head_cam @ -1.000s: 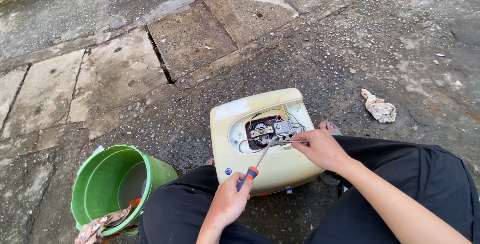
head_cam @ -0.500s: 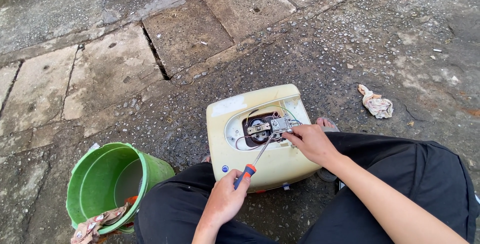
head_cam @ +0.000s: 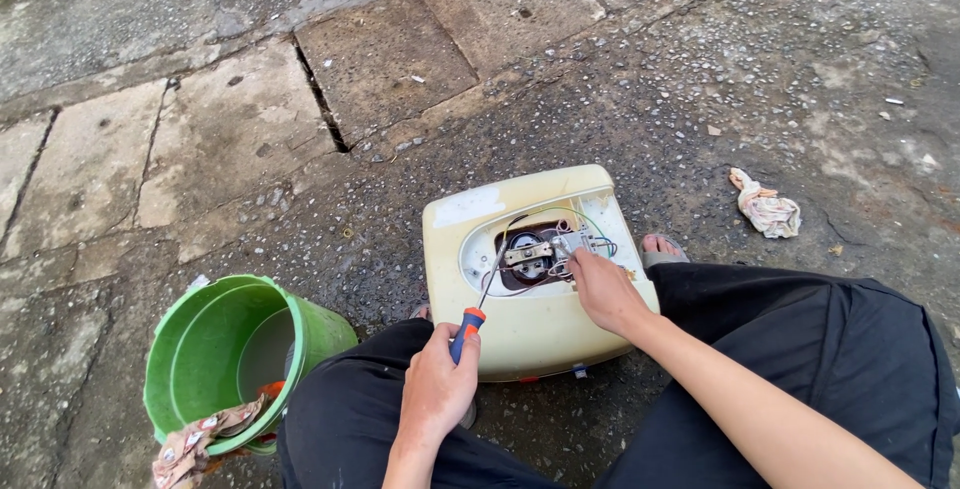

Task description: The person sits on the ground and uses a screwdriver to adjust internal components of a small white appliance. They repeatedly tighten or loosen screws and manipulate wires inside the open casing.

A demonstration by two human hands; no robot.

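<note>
Over the heater [head_cam: 520,334], left hand [head_cam: 437,389] grips screwdriver [head_cam: 468,324].

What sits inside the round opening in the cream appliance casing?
Inside the cream casing opening: a metal bracket part, coloured wires, and the screwdriver tip from the left hand. The right hand covers the opening's right edge; deeper parts are in shadow.

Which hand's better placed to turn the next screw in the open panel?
Probably the left hand: it already grips the screwdriver, shaft angled into the heater's open compartment. The right hand rests on the wired part, seemingly steadying it.
</note>
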